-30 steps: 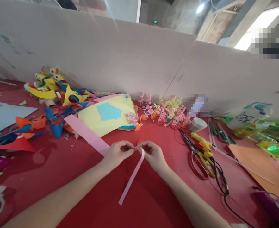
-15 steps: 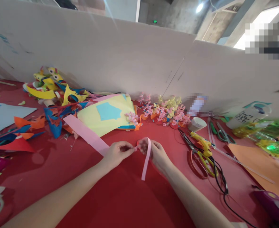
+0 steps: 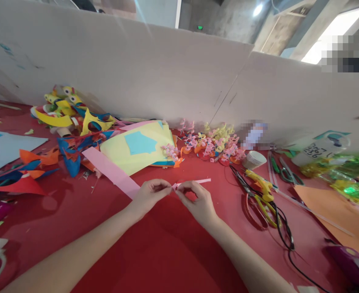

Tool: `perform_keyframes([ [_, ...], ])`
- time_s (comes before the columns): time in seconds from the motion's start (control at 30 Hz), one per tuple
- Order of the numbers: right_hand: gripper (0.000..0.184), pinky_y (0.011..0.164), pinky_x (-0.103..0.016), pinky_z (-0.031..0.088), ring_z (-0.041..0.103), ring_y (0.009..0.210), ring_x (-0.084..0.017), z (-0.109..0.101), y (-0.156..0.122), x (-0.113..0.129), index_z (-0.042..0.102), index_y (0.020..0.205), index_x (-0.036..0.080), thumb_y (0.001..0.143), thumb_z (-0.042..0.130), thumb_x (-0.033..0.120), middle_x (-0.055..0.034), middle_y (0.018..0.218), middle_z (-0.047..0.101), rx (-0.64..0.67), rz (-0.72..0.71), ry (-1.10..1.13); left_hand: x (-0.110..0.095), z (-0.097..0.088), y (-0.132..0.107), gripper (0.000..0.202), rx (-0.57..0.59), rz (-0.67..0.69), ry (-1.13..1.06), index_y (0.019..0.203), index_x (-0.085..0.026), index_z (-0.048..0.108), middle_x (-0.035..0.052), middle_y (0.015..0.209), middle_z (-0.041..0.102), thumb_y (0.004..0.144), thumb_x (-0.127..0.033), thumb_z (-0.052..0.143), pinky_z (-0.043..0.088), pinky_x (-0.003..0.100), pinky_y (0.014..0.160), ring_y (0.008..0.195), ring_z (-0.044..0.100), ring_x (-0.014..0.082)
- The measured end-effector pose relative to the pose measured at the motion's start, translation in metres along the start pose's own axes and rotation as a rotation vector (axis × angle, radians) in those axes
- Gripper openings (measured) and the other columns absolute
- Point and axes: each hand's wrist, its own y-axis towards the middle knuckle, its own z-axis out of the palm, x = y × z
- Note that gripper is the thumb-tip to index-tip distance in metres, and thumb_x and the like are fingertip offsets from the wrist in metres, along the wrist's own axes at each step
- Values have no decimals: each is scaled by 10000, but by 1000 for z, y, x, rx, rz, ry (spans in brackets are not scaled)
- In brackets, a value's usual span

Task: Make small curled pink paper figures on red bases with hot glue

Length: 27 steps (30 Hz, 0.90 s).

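Note:
Over the middle of the red table, my left hand [image 3: 151, 195] and my right hand [image 3: 198, 200] meet fingertip to fingertip, both pinching a narrow pink paper strip [image 3: 204, 180]. The strip's free end sticks out to the right behind my right hand; the pinched part is small and mostly covered by fingers. A wider pink paper band [image 3: 112, 174] lies on the table just left of my left hand. Beyond my hands stands a cluster of small curled pink and yellow paper pieces [image 3: 208, 144] on round bases.
Stacked yellow paper [image 3: 130, 162] with a blue cutout lies behind the hands. Cut paper shapes [image 3: 69, 152] pile up on the left. To the right are red-and-yellow-handled pliers [image 3: 255, 209], a yellow tool with a black cord [image 3: 260, 185], green scissors [image 3: 286, 173], orange paper [image 3: 329, 207] and a white roll [image 3: 254, 159].
The strip's long tail, which hung down in front of my right hand, now points right behind it. My right fingers have closed in beside my left fingertips.

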Motion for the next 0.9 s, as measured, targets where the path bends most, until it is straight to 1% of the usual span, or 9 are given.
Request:
perform_keyframes([
  [0.13,97,689,-258,525,623,727,-136,1,1,-1,629,865,224,815,583,155,-22,828,666,-6,-18,8,-1,1,-1,132,1,35,39,732,-177,654,18,749,663,728,-308,644,469,288,731,746,612,173],
  [0.33,97,686,-254,534,632,715,-137,2,1,-6,651,851,229,807,593,165,-17,814,674,-12,-21,-16,-3,2,-3,137,7,102,154,770,-176,658,36,790,677,754,-306,619,483,291,727,775,624,184],
  [0.47,86,664,-248,528,626,682,-135,1,1,-7,656,821,218,803,589,167,-18,773,669,-7,-11,-34,-5,2,-4,117,-2,171,258,770,-184,651,30,790,676,772,-285,592,479,284,721,769,621,177],
  [0.57,75,646,-255,521,616,665,-140,-1,2,-7,654,807,218,796,591,178,-18,749,663,28,3,-25,-10,1,-6,102,5,247,349,750,-186,643,24,759,655,780,-253,573,472,279,710,735,606,166],
  [0.67,66,639,-264,506,601,659,-146,-3,3,-7,651,796,217,791,589,194,-19,731,655,104,52,-8,-13,0,-6,98,31,294,412,746,-185,643,27,756,638,784,-233,567,466,276,708,723,593,158],
  [0.77,58,621,-266,485,583,638,-146,-3,3,-8,639,755,209,775,585,214,-13,691,635,161,156,44,-11,-3,-3,101,90,262,398,748,-188,653,26,751,638,779,-247,577,468,275,700,716,588,157],
  [0.83,76,602,-258,467,568,612,-136,-3,4,-9,626,727,197,766,588,249,-5,663,616,188,256,141,-9,-5,0,108,127,187,323,750,-183,656,26,747,646,764,-277,603,472,279,697,719,593,162],
  [0.9,132,564,-241,435,533,567,-118,-2,5,-8,621,709,184,764,594,301,8,626,590,217,359,263,-7,-7,3,131,156,92,205,776,-178,661,26,756,662,739,-302,637,477,287,712,738,607,170],
])
